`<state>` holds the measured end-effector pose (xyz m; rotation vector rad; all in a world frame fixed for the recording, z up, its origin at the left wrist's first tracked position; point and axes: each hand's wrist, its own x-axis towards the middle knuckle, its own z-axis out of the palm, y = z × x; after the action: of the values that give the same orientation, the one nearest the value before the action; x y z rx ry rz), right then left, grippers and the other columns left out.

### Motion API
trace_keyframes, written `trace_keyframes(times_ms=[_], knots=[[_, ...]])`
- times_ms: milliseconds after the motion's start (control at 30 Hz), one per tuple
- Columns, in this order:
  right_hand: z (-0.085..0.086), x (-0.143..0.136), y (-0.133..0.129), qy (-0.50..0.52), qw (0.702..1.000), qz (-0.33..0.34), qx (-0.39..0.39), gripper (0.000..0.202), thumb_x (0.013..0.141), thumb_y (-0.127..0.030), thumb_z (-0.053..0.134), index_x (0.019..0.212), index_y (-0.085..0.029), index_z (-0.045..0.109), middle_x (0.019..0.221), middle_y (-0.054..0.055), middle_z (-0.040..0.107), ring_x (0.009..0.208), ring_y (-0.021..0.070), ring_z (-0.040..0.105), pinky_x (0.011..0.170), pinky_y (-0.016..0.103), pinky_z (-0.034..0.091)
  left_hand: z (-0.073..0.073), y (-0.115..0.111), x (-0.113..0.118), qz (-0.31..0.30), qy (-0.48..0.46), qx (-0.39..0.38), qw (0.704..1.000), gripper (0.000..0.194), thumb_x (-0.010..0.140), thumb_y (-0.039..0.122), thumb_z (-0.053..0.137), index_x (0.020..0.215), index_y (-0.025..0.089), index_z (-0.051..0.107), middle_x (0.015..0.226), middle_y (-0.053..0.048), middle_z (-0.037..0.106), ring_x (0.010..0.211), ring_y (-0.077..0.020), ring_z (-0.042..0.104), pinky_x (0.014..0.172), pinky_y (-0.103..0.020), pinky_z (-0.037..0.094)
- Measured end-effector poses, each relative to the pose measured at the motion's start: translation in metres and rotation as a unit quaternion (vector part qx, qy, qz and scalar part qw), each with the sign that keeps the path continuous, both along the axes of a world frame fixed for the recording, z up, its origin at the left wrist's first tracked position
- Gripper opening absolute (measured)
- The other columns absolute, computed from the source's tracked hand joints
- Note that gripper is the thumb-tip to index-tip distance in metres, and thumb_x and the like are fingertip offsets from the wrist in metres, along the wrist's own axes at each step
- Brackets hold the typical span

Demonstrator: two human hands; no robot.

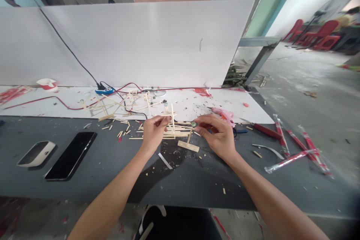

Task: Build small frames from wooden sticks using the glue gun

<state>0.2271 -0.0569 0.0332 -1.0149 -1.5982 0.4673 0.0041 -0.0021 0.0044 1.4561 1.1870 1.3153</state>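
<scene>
My left hand (155, 132) is closed in a pinch on a thin wooden stick piece; one pale stick (172, 120) of it stands upright beside the fingertips. My right hand (218, 137) has its thumb and forefinger at a small green marble (193, 123), which looks gripped at its edge. Just under the marble stands a short upright stick (189, 135) on a flat base of sticks (188, 146) resting on the dark table. Behind the hands lies a bundle of loose wooden sticks (180, 134). A pink glue gun (225, 115) lies beyond my right hand.
A black phone (71, 156) and a white-edged device (37, 153) lie at left. Stick frames (132, 101), a blue power strip (105, 90) and cables are behind. Red-wrapped packets (306, 150) and a red-handled tool (267, 131) lie at right. A white panel (140, 45) stands at the back.
</scene>
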Motion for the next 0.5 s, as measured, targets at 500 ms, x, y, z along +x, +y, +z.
trace_keyframes(times_ms=[500], knots=[[-0.0037,-0.0005,0.0006,-0.022,1.0,-0.007,0.02,0.009,0.089,-0.027,0.072,0.096,-0.027,0.078,0.093,0.003,0.075,0.075,0.0181,0.065,0.059,0.031,0.049,0.0024,-0.0029,-0.0001,0.008,0.012,0.023,1.0,0.034,0.087,0.048,0.069,0.078,0.016,0.076,0.054,0.001,0.052,0.052,-0.0122,0.05,0.052,-0.024,0.037]])
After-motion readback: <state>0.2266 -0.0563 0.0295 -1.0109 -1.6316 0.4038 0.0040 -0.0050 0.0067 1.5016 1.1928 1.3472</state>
